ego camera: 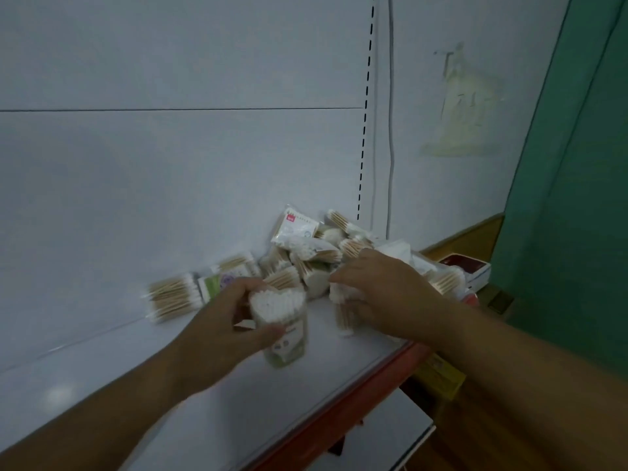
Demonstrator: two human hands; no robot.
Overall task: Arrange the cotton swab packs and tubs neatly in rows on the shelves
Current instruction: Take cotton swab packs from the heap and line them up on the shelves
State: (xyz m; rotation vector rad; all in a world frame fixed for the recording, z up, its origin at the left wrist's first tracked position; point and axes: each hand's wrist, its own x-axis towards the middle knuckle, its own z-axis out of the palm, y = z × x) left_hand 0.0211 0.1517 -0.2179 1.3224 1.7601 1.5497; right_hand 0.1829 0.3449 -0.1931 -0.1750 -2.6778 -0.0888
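On the shelf [204, 385], your left hand [217, 317] fingers clamp a tub [285, 328], right hand [387, 290] fingers a pack [343, 314]; jostling could spill the pile [306, 253].

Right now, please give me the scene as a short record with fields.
left hand: grips tub, swab tips up
right hand: holds pack beside the pile
pile: loose packs against back panel, not in rows
lone pack: lies flat, left of pile
shelf: white, red front edge
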